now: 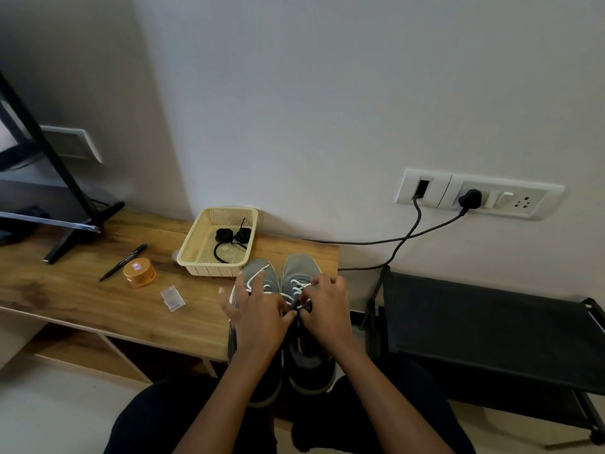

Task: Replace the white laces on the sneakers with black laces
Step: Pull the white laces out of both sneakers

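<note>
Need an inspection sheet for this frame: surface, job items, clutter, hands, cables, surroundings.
Surface: wooden table, set against the wall.
Job's things: two grey sneakers with white laces in them; black laces lie in the cream basket.
Clutter: pen, orange tin, small clear box.
Hands: left hand and right hand both appear to pinch the white laces near the top of the right sneaker.
Cables: two black cables run from the wall socket plate down behind the table.
Surroundings: black stand of a screen at left; black rack at right.
</note>
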`<state>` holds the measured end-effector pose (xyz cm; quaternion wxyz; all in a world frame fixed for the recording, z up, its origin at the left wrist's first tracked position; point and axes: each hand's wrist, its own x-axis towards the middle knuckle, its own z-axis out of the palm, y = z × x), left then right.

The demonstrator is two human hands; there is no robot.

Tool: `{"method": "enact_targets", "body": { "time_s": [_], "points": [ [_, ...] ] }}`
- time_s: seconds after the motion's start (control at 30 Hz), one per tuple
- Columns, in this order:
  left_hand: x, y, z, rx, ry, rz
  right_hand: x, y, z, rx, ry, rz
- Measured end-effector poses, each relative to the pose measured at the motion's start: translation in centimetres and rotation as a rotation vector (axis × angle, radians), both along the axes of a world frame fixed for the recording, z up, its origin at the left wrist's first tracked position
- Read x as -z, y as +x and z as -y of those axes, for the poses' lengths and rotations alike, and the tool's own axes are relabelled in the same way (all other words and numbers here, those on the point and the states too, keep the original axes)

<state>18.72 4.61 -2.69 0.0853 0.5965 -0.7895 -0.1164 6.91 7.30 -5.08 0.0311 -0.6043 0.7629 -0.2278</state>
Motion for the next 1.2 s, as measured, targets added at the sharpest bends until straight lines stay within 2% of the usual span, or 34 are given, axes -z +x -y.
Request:
{"method": "enact_targets", "body": {
  "time_s": [0.17,0.27,0.37,0.43,0.5,0.57,0.73,0.83,0.93,1.03,1.13,1.2],
  "points": [
    [0.5,-0.4,0.1,-0.03,-0.009,0.024,0.2,0.0,0.3,0.004,-0.039,-0.001],
    [0.4,-0.4,0.1,-0.053,-0.007,0.003,0.2,-0.2,0.5,0.123,-0.061,0.115],
    [0.5,-0.3,0.3,-0.072,-0.011,-0.006,0.6,-1.3,0.9,0.385,-0.095,0.403],
    [0.6,-0.2,0.3,-0.078,-0.01,-0.015,1.1,-2.3,1.1,0.579,-0.12,0.7],
    [0.6,-0.2,0.2,-0.07,-0.003,-0.014,1.0,-2.7,1.1,0.657,-0.153,0.904],
    [0.7,-0.2,0.3,-0.064,0.006,-0.018,0.4,-2.6,0.9,0.593,-0.081,0.845],
    [0.7,0.1,0.5,-0.069,0.039,-0.047,-0.7,-0.9,0.2,0.131,-0.076,0.181],
    [0.6,0.2,0.5,-0.076,0.055,-0.051,-0.1,0.3,0.1,-0.01,0.011,-0.015],
    [0.6,0.3,0.5,-0.077,0.053,-0.054,-0.2,0.3,0.4,0.007,-0.029,-0.087],
    [0.7,0.4,0.6,-0.081,0.042,-0.054,-0.1,0.4,0.3,0.05,-0.102,-0.055],
    [0.7,0.3,0.7,-0.086,0.04,-0.031,-0.3,-0.3,0.2,0.201,-0.192,0.025],
    [0.6,0.1,0.6,-0.094,0.048,-0.042,-0.4,-1.2,0.3,0.379,-0.187,0.166]
  ]
}}
